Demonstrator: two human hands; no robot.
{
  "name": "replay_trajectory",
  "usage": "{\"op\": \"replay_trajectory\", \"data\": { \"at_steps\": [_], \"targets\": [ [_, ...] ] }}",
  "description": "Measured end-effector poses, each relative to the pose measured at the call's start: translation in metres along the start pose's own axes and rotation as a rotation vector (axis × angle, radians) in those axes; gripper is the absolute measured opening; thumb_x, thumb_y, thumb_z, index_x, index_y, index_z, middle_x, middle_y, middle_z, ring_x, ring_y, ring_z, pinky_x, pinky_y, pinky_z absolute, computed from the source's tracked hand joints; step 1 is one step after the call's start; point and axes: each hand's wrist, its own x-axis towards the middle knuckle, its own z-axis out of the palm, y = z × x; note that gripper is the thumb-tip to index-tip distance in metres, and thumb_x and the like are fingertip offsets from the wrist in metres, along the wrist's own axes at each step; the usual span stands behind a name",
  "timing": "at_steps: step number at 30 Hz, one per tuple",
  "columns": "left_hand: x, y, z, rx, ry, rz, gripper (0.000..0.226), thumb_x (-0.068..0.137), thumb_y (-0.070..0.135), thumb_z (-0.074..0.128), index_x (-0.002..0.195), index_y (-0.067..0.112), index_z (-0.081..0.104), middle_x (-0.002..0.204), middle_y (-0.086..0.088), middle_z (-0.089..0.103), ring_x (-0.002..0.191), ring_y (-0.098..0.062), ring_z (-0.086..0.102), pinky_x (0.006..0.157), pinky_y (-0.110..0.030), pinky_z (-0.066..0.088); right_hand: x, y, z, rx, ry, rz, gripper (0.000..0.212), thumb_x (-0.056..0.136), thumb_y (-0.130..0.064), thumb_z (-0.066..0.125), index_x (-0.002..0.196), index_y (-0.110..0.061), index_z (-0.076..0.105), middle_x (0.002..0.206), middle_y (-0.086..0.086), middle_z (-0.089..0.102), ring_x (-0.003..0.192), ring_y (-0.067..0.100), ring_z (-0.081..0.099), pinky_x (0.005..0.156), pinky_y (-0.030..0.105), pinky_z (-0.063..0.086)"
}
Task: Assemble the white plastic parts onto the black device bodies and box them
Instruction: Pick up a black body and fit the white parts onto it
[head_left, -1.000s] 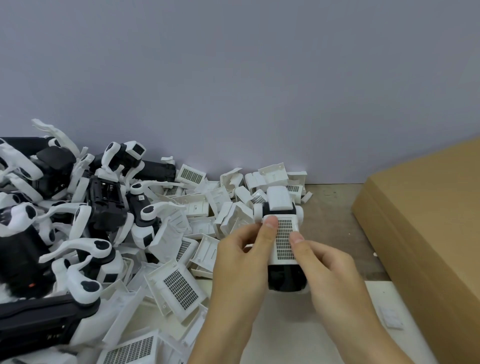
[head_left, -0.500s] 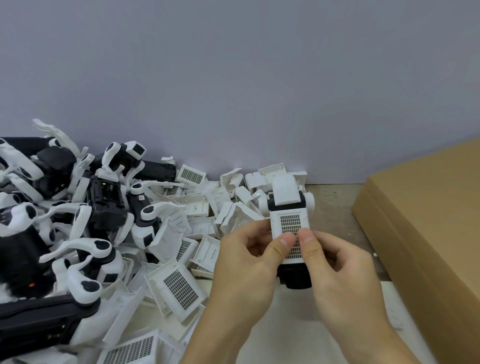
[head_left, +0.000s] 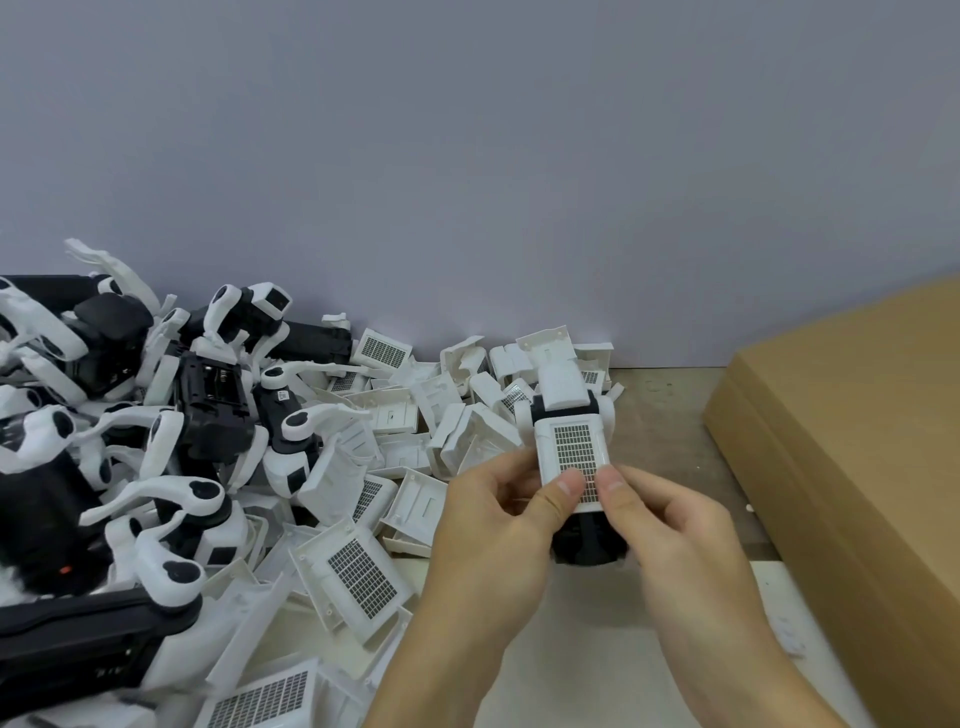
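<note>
Grey wall backs a worktable whose near part is pale and whose far strip is a worn brown. Above the table's middle, both hands hold one black device body upright and off the surface. A white grille cover lies against its upper face, with a second white part at its far end. The left hand grips the body from the left, its thumb pressed on the grille's near edge; the right hand grips from the right, its thumb beside the other on the same edge. Loose white grille covers and housings are heaped to the left, merging farther left with a pile of black-and-white devices. A closed cardboard box lies along the right side.
</note>
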Motion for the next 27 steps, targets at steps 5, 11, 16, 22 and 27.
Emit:
{"op": "replay_trajectory", "data": {
  "at_steps": [5,11,16,22,27],
  "targets": [
    [0.0,0.003,0.0,0.004,0.025,0.017,0.016,0.093,0.013,0.068,0.102,0.024,0.077,0.089,0.003,0.078,0.087,-0.012,0.074,0.075,-0.021,0.056,0.0,-0.001,0.0,-0.096,0.021,-0.076,0.025,0.098,-0.018,0.056,0.093,-0.028,0.079,0.085,-0.013,0.078,0.08,-0.001,0.072,0.064,0.006,0.047],
    [0.0,0.006,0.004,-0.148,0.055,-0.013,0.035,0.069,0.036,0.088,0.096,0.017,0.081,0.093,-0.008,0.079,0.091,-0.027,0.075,0.09,-0.044,0.058,-0.001,-0.004,0.004,-0.055,0.12,-0.096,0.036,0.079,-0.055,0.056,0.09,-0.029,0.079,0.08,-0.016,0.076,0.075,-0.007,0.069,0.062,0.007,0.047],
    [0.0,0.005,0.005,-0.195,0.102,-0.004,0.036,0.07,0.04,0.084,0.096,0.015,0.08,0.097,-0.012,0.078,0.09,-0.031,0.076,0.087,-0.055,0.059,-0.006,-0.002,0.007,-0.193,0.126,-0.237,0.038,0.082,-0.065,0.064,0.106,-0.036,0.066,0.099,-0.02,0.073,0.093,-0.001,0.068,0.072,0.012,0.051],
    [0.004,0.008,0.004,-0.327,0.183,-0.078,0.046,0.075,0.054,0.071,0.086,0.011,0.082,0.093,-0.015,0.078,0.087,-0.034,0.075,0.078,-0.046,0.062,-0.007,-0.001,0.008,-0.356,0.115,-0.3,0.059,0.069,-0.055,0.082,0.121,-0.042,0.058,0.109,-0.028,0.066,0.105,-0.011,0.06,0.076,0.002,0.045],
    [0.002,0.009,-0.001,-0.066,0.454,0.14,0.025,0.09,0.034,0.069,0.07,0.021,0.075,0.059,0.008,0.06,0.055,-0.009,0.053,0.054,-0.022,0.045,0.0,-0.014,-0.001,-0.013,0.203,0.025,0.027,0.088,-0.052,0.068,0.089,-0.026,0.074,0.068,-0.017,0.066,0.06,0.014,0.067,0.067,0.04,0.057]
  ]
}}
